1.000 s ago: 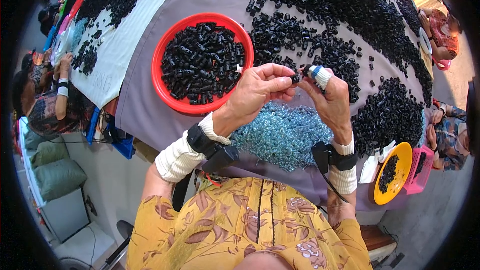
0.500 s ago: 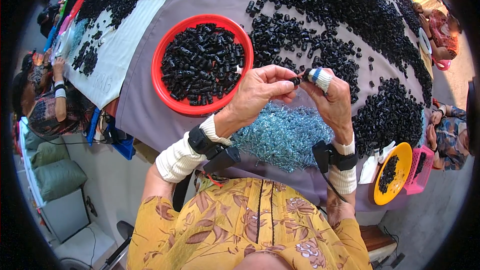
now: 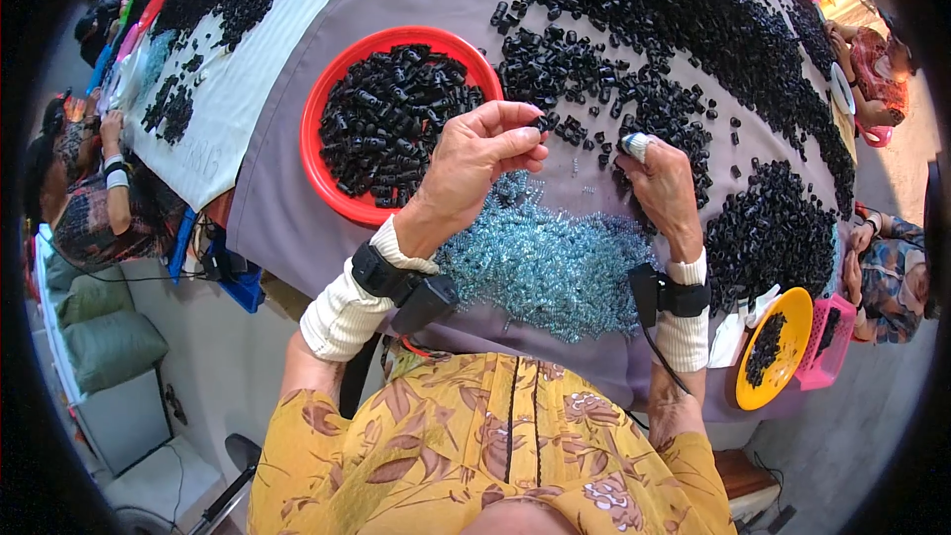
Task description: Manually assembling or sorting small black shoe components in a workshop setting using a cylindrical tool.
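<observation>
My left hand (image 3: pixel 477 157) pinches a small black plastic part (image 3: pixel 540 123) between thumb and fingertips, just right of a red round basin (image 3: pixel 308 139). That basin is heaped with similar black parts (image 3: pixel 401 109). Farther right, my right hand (image 3: pixel 666 183) is curled, one fingertip wrapped in white and blue tape. It hangs low over the near edge of the loose black pieces (image 3: pixel 594 79); what its fingers hold, if anything, is hidden. Below and between both hands lies a heap of small bluish, shiny coil springs (image 3: pixel 545 263) on the grey cloth (image 3: pixel 287 178).
A large spread of black parts (image 3: pixel 684 10) covers the far side. On the right are another black pile (image 3: pixel 773 228), a yellow plate (image 3: pixel 798 337) with tiny dark pieces and a pink basket (image 3: pixel 822 362). Other people sit left and right; a co-worker's hand (image 3: pixel 112 131) rests at the left table.
My hands were together at a black part; now they are apart. My left hand has moved left toward the basin with the part, while my right has shifted slightly right.
</observation>
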{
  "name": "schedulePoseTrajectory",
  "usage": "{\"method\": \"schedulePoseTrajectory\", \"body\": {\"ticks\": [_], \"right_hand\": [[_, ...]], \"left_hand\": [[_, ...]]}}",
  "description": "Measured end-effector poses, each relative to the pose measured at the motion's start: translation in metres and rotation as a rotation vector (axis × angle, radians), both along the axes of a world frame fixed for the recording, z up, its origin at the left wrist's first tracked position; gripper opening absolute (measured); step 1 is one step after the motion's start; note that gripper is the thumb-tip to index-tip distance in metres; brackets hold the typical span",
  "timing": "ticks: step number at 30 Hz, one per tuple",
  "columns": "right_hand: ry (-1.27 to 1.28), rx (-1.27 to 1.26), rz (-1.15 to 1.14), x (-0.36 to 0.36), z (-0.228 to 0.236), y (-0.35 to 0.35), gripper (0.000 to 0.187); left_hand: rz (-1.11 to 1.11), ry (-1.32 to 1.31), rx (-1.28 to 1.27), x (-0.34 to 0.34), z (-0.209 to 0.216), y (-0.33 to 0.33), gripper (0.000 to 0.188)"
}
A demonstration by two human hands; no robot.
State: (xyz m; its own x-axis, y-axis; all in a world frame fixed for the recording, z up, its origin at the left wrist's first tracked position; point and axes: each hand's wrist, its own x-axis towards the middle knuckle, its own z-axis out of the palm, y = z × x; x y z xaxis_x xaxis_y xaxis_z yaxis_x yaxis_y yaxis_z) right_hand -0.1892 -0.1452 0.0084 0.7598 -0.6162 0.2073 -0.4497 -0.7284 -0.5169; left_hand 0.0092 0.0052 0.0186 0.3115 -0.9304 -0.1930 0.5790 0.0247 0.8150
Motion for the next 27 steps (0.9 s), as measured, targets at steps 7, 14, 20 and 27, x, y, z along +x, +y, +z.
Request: {"method": "schedulePoseTrajectory", "body": {"ticks": [7, 14, 20, 27], "right_hand": [[0.274, -0.361, 0.111, 0.03, -0.015, 0.002, 0.01], [0.214, -0.363, 0.162, 0.032, -0.019, -0.003, 0.011], [-0.189, 0.216, 0.035, 0.032, 0.02, 0.02, 0.016], [-0.506, 0.379, -0.062, 0.034, 0.02, 0.037, 0.016]], "left_hand": [[-0.032, 0.023, 0.029, -0.004, -0.003, 0.0, 0.022], [-0.054, 0.026, 0.024, -0.008, -0.007, -0.004, 0.022], [-0.035, 0.099, 0.007, -0.017, -0.01, -0.013, 0.024], [-0.032, 0.212, -0.107, -0.033, 0.0, -0.022, 0.022]]}}
